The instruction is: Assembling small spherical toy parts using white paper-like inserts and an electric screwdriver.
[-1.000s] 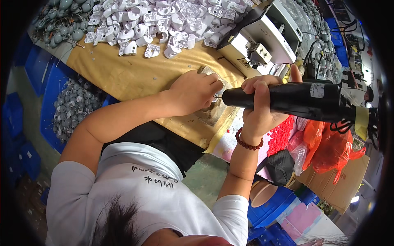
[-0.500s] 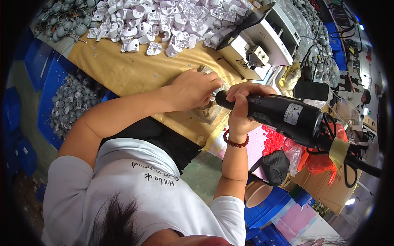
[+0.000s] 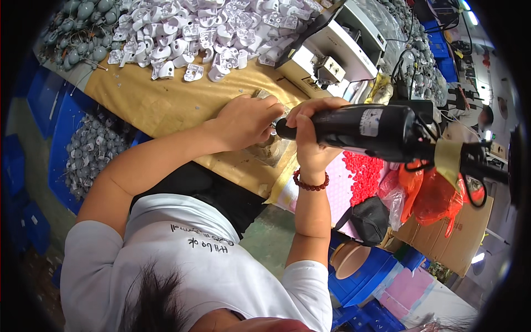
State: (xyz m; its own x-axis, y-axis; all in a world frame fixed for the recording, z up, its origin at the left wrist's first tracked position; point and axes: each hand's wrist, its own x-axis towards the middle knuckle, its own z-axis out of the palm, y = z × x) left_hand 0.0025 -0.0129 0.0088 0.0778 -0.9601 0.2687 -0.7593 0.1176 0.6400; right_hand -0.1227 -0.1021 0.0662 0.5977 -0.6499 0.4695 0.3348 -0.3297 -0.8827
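My right hand (image 3: 314,133) is wrapped round a black power screwdriver (image 3: 354,128), which lies almost level with its cord trailing off to the right. The tool's nose reaches the fingertips of my left hand (image 3: 248,123). Those left fingers are curled and pinched over a worn block (image 3: 271,152) on the brown-covered table (image 3: 166,102). Whatever sits between them is hidden by the fingers and the tool's nose. A red bead bracelet (image 3: 311,181) circles my right wrist.
White plastic parts (image 3: 210,33) are heaped at the far side, beside grey round parts with wires (image 3: 83,41). A white-and-black machine (image 3: 326,58) stands far right. Left, a blue bin (image 3: 60,171) holds more grey parts. Small red pieces (image 3: 364,177) lie on pink sheeting near my right arm.
The view has shifted slightly, so the scene sits further left. The screwdriver looks more level than before. Both hands keep the same grip at the block.
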